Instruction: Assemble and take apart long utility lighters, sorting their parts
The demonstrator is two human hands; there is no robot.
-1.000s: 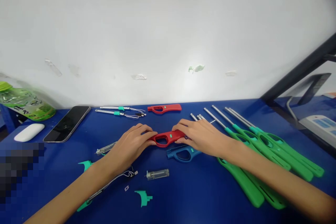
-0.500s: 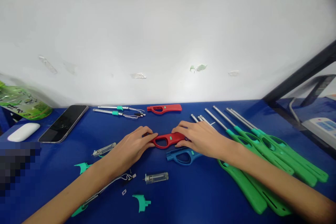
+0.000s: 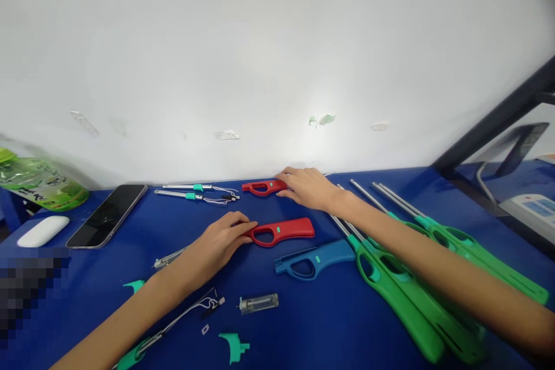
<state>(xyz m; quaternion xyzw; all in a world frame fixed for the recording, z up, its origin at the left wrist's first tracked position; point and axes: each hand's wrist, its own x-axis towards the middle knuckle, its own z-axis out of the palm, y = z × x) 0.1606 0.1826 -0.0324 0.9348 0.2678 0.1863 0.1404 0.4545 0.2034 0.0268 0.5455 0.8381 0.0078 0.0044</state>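
My left hand [image 3: 225,237] is closed, its thumb and fingers pinching the narrow left end of a red lighter handle [image 3: 299,228] on the table. Farther back, next to the wall, a second red lighter handle [image 3: 267,186] lies flat. The thumb and fingers of my right hand [image 3: 306,187] are closed around its right end and hide it. A blue lighter handle [image 3: 336,255] rests just in front of the nearer red one. Nearer me lie a clear fuel tank [image 3: 259,303] and a teal trigger [image 3: 234,348].
Several green long-nosed lighters [image 3: 401,295] are spread at right under my right forearm. Metal lighter rods with wires [image 3: 182,195] lie at back left. A phone [image 3: 107,215], a white mouse [image 3: 43,231] and a green-labelled bottle [image 3: 43,182] stand along the left. The wall [image 3: 277,69] bounds the back.
My right hand has let go of the nearer red handle and moved back and left to the far red one. My left hand stays on the nearer handle. The view has tilted slightly.
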